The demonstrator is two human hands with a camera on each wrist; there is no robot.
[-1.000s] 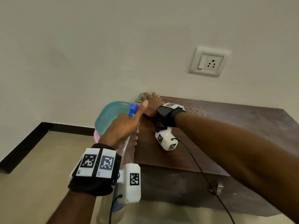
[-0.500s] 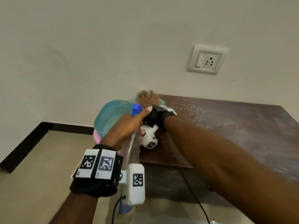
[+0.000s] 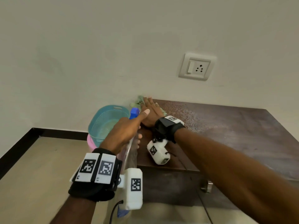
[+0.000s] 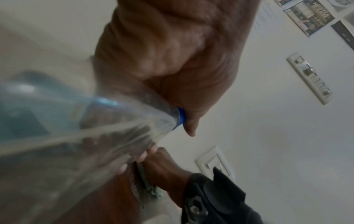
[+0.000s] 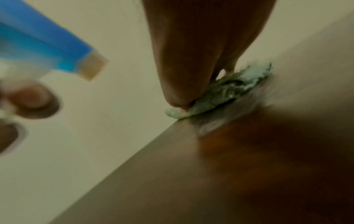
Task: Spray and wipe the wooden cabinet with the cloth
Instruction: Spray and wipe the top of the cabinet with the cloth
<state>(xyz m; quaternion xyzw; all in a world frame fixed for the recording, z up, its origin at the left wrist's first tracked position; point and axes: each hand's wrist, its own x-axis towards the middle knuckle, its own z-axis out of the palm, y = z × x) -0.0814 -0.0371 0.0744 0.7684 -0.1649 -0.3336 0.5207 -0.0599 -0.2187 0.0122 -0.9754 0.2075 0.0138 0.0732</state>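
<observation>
Dark brown wood, grainy and dulled by a pale speckled film, makes up the flat top of the cabinet (image 3: pixel 218 126), which stands against a cream wall. At its far left corner lies the cloth (image 3: pixel 139 101), a crumpled pale-green rag with a nubby, fuzzy pile. The right hand (image 3: pixel 151 113) presses it flat with straight, extended fingers, palm down. Beside the cabinet's left edge the left hand (image 3: pixel 124 133) grips the clear plastic spray bottle (image 3: pixel 131 152), fingers curled round its neck and thumb stretched along the blue nozzle. Compared with a second ago, the right hand and cloth sit tighter into the corner by the wall, while the left hand's grip is unchanged. Left of the cabinet a ribbed turquoise basket (image 3: pixel 103 120) sits on a pink tub (image 3: pixel 90 141) on the beige floor. A white switch socket (image 3: pixel 196 67) is mounted on the wall above.
</observation>
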